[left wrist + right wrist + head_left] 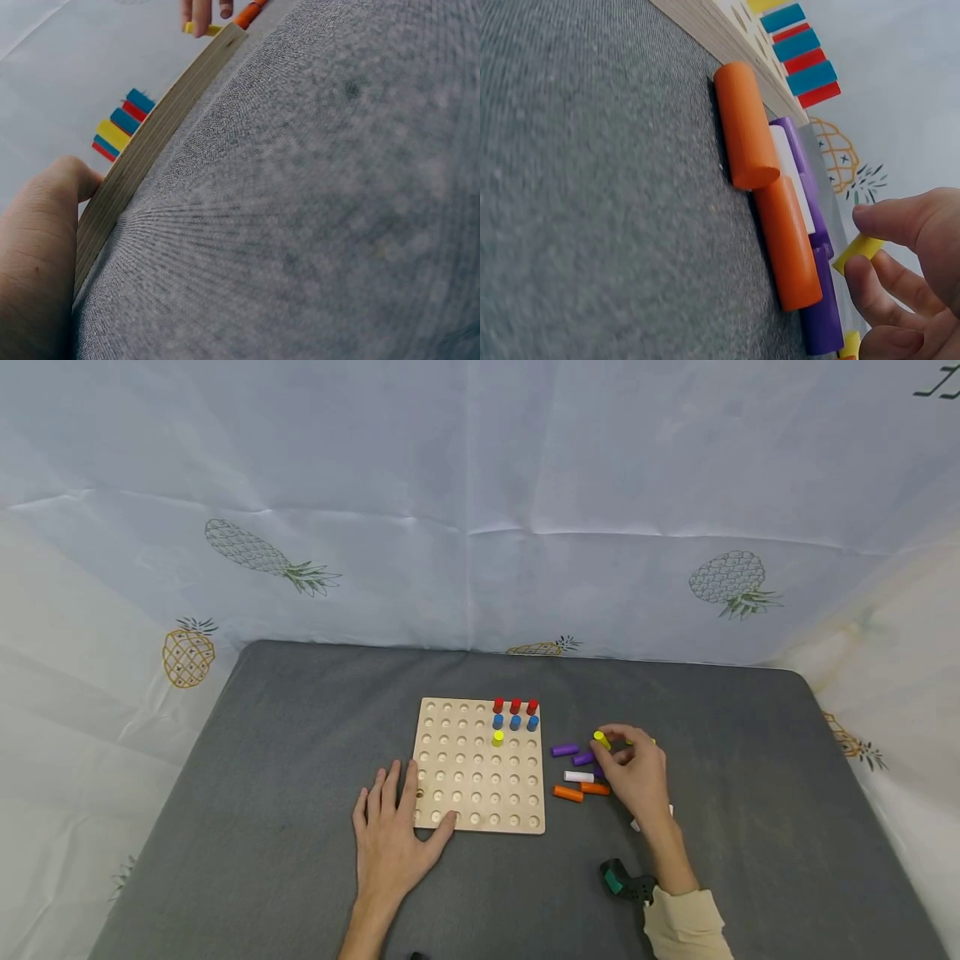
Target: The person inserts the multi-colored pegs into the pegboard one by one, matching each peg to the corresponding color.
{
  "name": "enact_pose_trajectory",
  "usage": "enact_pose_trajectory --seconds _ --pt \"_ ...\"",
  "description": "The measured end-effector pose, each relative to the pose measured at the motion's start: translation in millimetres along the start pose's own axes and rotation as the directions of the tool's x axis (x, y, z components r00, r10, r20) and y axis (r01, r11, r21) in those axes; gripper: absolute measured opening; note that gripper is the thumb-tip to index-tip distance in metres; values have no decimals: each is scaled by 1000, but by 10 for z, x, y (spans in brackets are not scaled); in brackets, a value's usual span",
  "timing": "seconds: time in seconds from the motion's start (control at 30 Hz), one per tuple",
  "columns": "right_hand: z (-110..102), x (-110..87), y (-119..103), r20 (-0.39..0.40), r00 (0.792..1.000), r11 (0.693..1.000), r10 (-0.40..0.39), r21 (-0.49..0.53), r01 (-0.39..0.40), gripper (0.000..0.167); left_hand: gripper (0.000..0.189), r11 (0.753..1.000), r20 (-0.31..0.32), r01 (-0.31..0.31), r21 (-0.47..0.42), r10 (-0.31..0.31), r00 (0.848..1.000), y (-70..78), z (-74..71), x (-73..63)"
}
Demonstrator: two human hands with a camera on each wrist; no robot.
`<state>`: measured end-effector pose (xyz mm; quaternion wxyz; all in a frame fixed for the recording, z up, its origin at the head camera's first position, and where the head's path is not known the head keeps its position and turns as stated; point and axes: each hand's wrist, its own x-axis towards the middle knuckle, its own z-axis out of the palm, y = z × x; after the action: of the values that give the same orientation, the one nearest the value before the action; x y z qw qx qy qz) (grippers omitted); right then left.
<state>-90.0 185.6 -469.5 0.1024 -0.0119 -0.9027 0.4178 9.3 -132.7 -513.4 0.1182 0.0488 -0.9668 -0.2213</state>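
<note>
My right hand point(636, 770) pinches a yellow peg point(602, 739) between thumb and fingertips, above the loose pegs right of the board; the right wrist view shows that yellow peg point(857, 252) tilted in the grip. My left hand point(393, 843) rests on the near left corner of the wooden pegboard point(457, 781), fingers spread along its left side, thumb at the near edge. At the board's far right, red pegs point(516, 705) fill three holes of the back row. Blue pegs point(515, 722) stand in front of them, then one yellow peg point(498, 738).
Loose purple pegs point(565, 750), a white peg point(578, 777) and orange pegs point(567, 794) lie between board and right hand. More pegs are partly hidden under that hand. A black and green device point(626, 883) lies by the right wrist. Pineapple-print cloth point(480, 585) hangs behind the grey table point(300, 735).
</note>
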Motion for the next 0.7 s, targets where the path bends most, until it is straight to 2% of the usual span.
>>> enact_pose_trajectory --seconds 0.43,0.7 --pt "76 -1 -97 42 998 996 48 70 -50 25 95 1000 -2 -4 5 4 1000 2 -3 2" --pt "129 -12 -185 44 999 992 29 122 -34 24 95 1000 -2 -4 7 4 1000 -5 4 1"
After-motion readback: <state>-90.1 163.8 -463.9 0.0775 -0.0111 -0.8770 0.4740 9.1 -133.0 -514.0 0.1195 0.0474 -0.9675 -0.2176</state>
